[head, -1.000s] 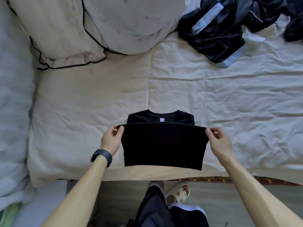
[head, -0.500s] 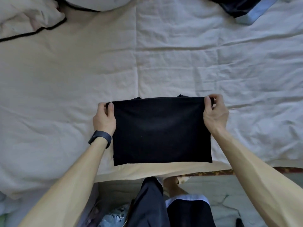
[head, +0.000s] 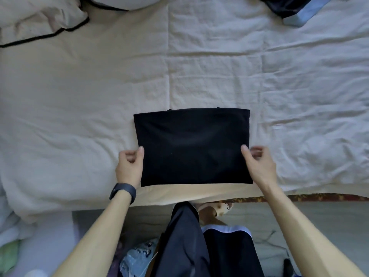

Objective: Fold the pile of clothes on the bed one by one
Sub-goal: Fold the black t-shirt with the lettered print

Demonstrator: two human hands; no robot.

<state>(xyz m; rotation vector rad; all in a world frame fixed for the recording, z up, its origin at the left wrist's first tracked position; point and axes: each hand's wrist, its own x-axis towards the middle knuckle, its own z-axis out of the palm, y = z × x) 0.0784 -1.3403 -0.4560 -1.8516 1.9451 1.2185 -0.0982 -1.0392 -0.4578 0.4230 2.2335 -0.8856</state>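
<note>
A black shirt (head: pixel 192 146) lies folded into a flat rectangle on the cream bedsheet (head: pixel 99 96), close to the bed's near edge. My left hand (head: pixel 128 165), with a dark wristband, sits at the shirt's left side; its thumb tip touches the cloth edge and its fingers are loosely curled beside it. At the shirt's right side my right hand (head: pixel 259 164) mirrors this, thumb on the cloth and fingers curled just off the edge. Neither hand has fabric between its fingers. A dark garment with pale blue trim (head: pixel 293 9) from the pile shows at the top right.
A cream pillow with black piping (head: pixel 40 23) lies at the top left. The bed's near edge (head: pixel 199 196) runs below the shirt. Under it are the floor, my dark trousers (head: pixel 185 246), a sandalled foot (head: pixel 215 208) and loose cloth (head: pixel 137 256).
Both hands laid the shirt's lower half up over the collar, let go of the far corners and drew back to the middle of its sides. The camera tilted down.
</note>
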